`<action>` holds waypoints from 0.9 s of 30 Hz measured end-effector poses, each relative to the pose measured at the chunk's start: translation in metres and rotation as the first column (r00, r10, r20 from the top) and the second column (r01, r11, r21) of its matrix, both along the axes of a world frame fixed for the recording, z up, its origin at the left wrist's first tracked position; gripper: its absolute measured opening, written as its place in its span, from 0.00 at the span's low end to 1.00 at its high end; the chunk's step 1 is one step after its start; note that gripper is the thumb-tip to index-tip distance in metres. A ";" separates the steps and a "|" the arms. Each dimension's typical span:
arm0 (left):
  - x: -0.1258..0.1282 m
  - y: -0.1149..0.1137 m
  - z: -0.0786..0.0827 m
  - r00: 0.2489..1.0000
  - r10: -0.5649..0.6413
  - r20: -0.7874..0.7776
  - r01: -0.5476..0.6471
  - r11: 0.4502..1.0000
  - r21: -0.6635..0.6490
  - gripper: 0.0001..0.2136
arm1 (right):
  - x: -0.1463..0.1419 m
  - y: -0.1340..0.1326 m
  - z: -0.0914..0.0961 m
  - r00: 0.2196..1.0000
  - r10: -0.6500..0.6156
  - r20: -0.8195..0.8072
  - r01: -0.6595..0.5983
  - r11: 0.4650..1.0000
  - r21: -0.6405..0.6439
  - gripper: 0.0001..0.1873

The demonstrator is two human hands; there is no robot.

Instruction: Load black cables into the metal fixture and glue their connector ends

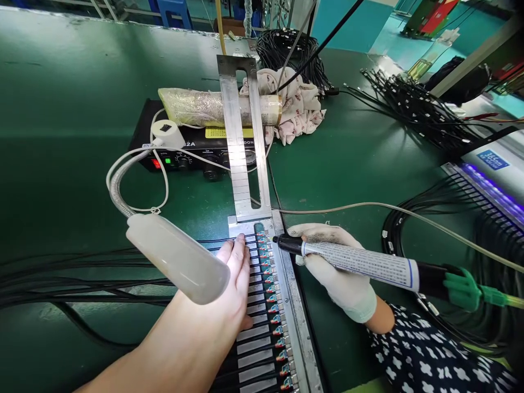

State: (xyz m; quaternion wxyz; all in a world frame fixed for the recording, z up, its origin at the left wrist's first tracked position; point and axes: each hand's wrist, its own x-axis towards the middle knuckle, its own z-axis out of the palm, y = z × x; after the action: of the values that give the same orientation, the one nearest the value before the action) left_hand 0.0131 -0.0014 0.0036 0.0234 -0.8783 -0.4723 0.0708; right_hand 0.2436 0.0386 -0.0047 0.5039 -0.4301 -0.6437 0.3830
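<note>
My bare left hand (235, 278) lies over a metal fixture (292, 297), fingers stretched out and resting on black cables (257, 314) laid side by side across it. Part of this hand is hidden behind a white lamp head (176, 256). Small connectors with coloured wire ends (273, 299) line the fixture's right side. In a white glove, my right hand (339, 273) grips a dispensing syringe (360, 263) with a printed white label, black tip and green hose fitting (462, 288). Its tip points left, close to the upper connectors; whether it touches cannot be made out.
Behind the fixture stands a black dispenser box (192, 155) with a wrapped roll (192, 107) on top. A slotted metal plate (237, 158) leans over it, near a crumpled cloth (301, 101). Cable bundles (401, 106) and a violet-lit UV unit (491, 158) lie at right.
</note>
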 end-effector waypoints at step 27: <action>0.000 -0.001 0.004 0.999 -0.041 0.002 0.041 0.999 0.036 0.39 | -0.002 0.004 -0.003 1.000 -0.017 0.005 0.017 1.000 -0.018 0.15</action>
State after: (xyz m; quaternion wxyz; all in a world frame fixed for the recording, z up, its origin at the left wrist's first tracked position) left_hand 0.0130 -0.0029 0.0071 0.0401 -0.8872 -0.4555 0.0608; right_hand 0.2412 0.0427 -0.0077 0.5017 -0.4409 -0.6378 0.3836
